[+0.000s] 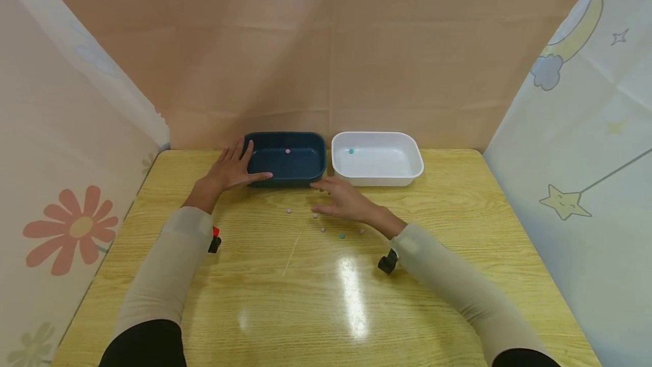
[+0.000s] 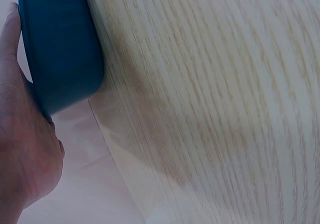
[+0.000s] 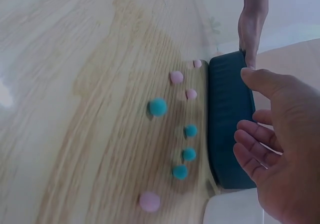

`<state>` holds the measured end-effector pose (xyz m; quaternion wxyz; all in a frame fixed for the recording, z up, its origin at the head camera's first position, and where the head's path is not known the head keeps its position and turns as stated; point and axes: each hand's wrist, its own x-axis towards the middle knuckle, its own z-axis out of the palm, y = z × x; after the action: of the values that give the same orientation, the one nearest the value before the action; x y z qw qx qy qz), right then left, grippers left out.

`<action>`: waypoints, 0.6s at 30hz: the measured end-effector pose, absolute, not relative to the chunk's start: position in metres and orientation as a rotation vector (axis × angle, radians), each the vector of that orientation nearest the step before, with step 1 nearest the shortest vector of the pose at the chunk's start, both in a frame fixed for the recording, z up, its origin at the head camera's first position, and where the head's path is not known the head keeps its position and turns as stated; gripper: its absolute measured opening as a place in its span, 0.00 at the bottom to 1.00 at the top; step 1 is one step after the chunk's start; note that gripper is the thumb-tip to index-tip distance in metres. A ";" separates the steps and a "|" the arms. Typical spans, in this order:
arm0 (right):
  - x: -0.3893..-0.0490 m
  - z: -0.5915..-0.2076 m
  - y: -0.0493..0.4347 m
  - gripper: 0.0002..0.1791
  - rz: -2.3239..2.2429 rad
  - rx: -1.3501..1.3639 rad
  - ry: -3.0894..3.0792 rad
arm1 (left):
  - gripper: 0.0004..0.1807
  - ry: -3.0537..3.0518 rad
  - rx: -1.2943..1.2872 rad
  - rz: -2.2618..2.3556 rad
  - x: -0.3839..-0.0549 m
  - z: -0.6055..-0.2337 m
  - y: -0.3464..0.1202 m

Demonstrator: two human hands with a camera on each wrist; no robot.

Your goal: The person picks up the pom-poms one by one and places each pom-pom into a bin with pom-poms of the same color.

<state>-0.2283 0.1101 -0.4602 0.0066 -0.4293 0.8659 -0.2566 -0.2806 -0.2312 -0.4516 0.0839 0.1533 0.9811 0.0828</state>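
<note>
My left hand rests on the left end of a dark blue tray, fingers spread and thumb along its front rim. One small pink ball lies inside that tray. Near the tray's front right corner, my right hand is held over the table with loosely bent fingers and nothing in them. Below it, in the right wrist view, several small balls lie scattered on the wood, some teal and some pink. The head view hides part of these behind the right hand.
A white tray stands just right of the blue one, with a teal ball inside. Both trays are at the table's back edge, against a brown cloth backdrop. Printed cloth panels flank both sides.
</note>
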 end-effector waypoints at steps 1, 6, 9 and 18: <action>-0.229 -0.461 0.109 0.34 -0.805 -1.341 2.703 | 0.63 2.926 0.454 0.245 -0.281 -0.452 -0.231; -0.230 -0.465 0.102 0.31 -0.882 -1.341 2.641 | 0.63 2.924 0.441 0.242 -0.280 -0.451 -0.230; -0.231 -0.468 0.097 0.29 -0.915 -1.343 2.621 | 0.63 2.926 0.442 0.246 -0.280 -0.450 -0.230; -0.230 -0.472 0.083 0.26 -0.871 -1.305 2.657 | 0.63 2.940 0.449 0.250 -0.279 -0.452 -0.231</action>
<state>-0.2300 0.0833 -0.4720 0.0281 -0.4227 0.8607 -0.2822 -0.2793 -0.2313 -0.4522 0.0786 0.1500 0.9820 0.0836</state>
